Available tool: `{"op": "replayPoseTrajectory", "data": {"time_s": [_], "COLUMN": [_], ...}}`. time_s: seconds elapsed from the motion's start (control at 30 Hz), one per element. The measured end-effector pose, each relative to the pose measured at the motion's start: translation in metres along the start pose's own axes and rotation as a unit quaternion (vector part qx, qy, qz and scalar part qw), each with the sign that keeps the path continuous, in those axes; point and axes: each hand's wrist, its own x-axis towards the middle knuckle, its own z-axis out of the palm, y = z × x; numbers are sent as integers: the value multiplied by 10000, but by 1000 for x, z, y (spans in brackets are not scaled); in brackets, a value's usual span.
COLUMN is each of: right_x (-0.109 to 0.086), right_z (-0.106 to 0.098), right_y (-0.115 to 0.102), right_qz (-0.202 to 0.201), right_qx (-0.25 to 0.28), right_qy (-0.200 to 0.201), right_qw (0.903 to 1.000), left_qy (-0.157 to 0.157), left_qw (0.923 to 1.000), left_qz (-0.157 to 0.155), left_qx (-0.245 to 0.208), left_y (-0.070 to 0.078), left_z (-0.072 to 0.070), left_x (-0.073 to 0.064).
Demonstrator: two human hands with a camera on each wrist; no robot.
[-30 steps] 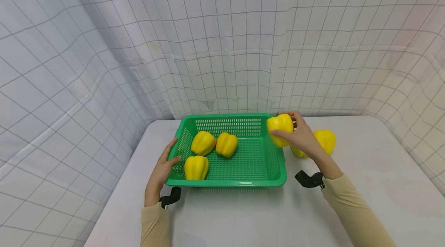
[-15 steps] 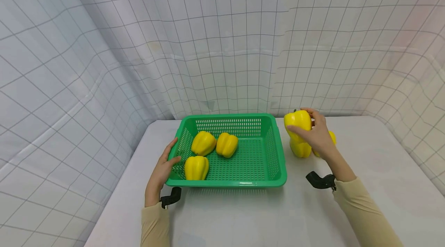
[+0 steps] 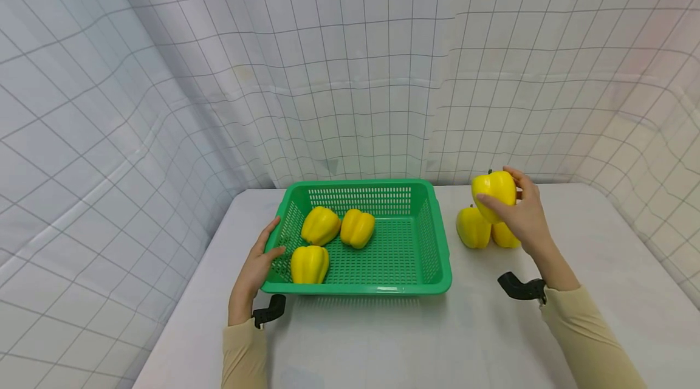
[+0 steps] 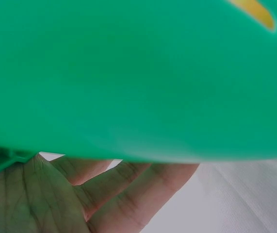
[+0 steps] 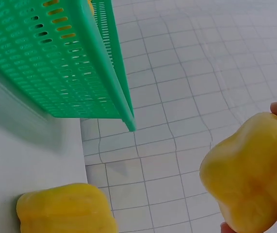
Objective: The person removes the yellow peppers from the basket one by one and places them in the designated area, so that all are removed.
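At lower left I see the left hand (image 3: 254, 268) gripping the green basket (image 3: 355, 289), thumb poking inside. At right, the right hand (image 3: 527, 217) holds a yellow pepper (image 3: 497, 188) between thumb and fingers, up near two more peppers (image 3: 473, 230).

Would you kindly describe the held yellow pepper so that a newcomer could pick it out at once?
Find the green basket on the table, then look to its right, where two yellow peppers rest. Above them, the right hand grips your pepper; of all six peppers, it alone is held up.
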Motion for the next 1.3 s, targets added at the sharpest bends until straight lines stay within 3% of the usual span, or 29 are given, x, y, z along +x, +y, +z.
{"op": "replayPoseTrajectory", "data": {"time_s": [0.57, 0.7, 1.3], "right_x": [-4, -4, 3], "right_z": [-20, -24, -45], "right_y": [28, 35, 63], "right_qz": [147, 289, 702], "right_qx": [105, 101, -269], "right_qy": [792, 879, 1308], "right_qw": [9967, 9957, 9885], "left_qy": [-61, -20, -19], "left_qw": [9999, 10000, 10000], "left_qz": [-62, -9, -39], "left_qx": [-75, -27, -18], "left_y": [8, 1, 2], "left_z": [0, 0, 0], "left_x": [-3, 0, -2]}}
